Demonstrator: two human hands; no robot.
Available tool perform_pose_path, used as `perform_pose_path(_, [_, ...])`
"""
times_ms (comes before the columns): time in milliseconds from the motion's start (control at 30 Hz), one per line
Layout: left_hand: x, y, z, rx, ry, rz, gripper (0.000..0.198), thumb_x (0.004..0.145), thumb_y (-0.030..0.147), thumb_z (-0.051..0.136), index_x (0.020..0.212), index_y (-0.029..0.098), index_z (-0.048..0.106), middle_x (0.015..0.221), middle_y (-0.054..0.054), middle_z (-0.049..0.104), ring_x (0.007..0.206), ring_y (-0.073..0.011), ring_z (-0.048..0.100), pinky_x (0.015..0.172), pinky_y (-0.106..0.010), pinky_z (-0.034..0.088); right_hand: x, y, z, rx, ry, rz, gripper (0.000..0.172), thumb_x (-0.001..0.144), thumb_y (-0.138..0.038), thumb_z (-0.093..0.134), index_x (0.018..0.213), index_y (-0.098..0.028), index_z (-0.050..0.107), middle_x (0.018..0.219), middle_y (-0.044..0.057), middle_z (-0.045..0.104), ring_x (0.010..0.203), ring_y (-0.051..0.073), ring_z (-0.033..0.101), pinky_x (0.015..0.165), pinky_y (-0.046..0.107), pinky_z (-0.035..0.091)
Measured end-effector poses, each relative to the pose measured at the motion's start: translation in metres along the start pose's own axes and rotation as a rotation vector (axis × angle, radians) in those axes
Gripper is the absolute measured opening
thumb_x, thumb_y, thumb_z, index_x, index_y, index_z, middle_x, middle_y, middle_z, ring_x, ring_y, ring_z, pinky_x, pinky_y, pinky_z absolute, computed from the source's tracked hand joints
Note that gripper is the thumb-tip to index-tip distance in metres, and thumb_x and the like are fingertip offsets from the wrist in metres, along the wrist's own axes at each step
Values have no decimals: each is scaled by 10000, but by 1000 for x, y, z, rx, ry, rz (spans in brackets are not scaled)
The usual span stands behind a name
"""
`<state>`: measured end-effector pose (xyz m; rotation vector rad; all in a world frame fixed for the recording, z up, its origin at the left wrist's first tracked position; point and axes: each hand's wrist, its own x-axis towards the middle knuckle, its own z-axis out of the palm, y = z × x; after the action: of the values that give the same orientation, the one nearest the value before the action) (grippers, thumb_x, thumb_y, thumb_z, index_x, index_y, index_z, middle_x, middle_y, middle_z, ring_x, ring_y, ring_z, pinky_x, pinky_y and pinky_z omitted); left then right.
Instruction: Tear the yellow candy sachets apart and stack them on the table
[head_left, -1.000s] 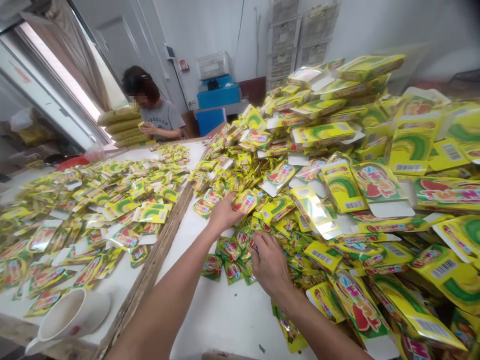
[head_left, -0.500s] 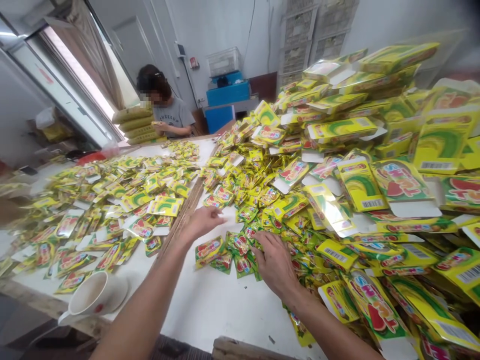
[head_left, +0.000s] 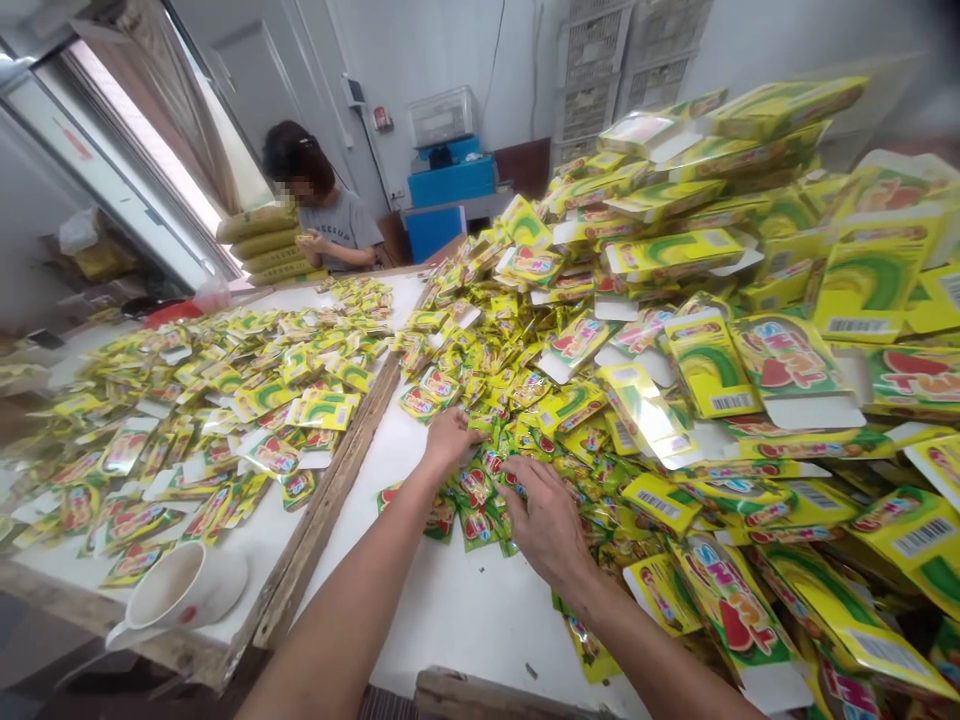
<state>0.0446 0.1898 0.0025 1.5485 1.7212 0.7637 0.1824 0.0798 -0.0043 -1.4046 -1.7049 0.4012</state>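
Note:
My left hand (head_left: 450,442) reaches into the near edge of the heap of small green-yellow packets (head_left: 517,385). Its fingers are bent together against the packets; what they pinch, if anything, is hidden. Close by on the right, my right hand (head_left: 549,515) rests over the same packets, thumb and forefinger apart beside a small packet (head_left: 493,465) with a red watermelon print. A few loose packets (head_left: 478,525) lie on the white tabletop (head_left: 457,610) between my forearms. My left forearm partly covers another packet (head_left: 440,518).
Flat yellow boxes (head_left: 716,370) are piled high on the right. A wooden strip (head_left: 330,510) divides the table; more boxes (head_left: 225,400) cover its left side. A white mug (head_left: 184,590) stands near the front edge. Across the table, a person (head_left: 337,225) holds something small.
My left hand has moved right, from above bare tabletop to the packets beside my right hand. My right hand stays almost in place. The whole view has shifted slightly.

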Motion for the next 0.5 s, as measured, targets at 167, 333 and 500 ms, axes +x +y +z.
perform_pose_path(167, [-49,5,-25,-138,-219,229,213,628,333,689,623,161,562,542,52,481,534,-95,447,521,-210,344,4,-1,-6,129,59,105,358,835,-322,500,1158,-169,520,1091,121,612,1001,235,558,807,348,459])
perform_pose_path(333, [-75,4,-41,-148,-453,216,183,654,280,660,798,167,654,712,-4,637,658,-142,568,592,-229,408,3,-7,-10,71,-112,21,140,829,-281,477,790,-205,588,716,31,613,658,175,554,601,268,407])
perform_pose_path(500, [-29,11,-22,207,33,-120,246,685,372,634,775,144,657,825,-130,683,840,-272,625,676,-324,437,3,-7,-12,32,7,124,199,837,-375,468,735,-217,532,601,-3,543,570,154,481,531,242,348])
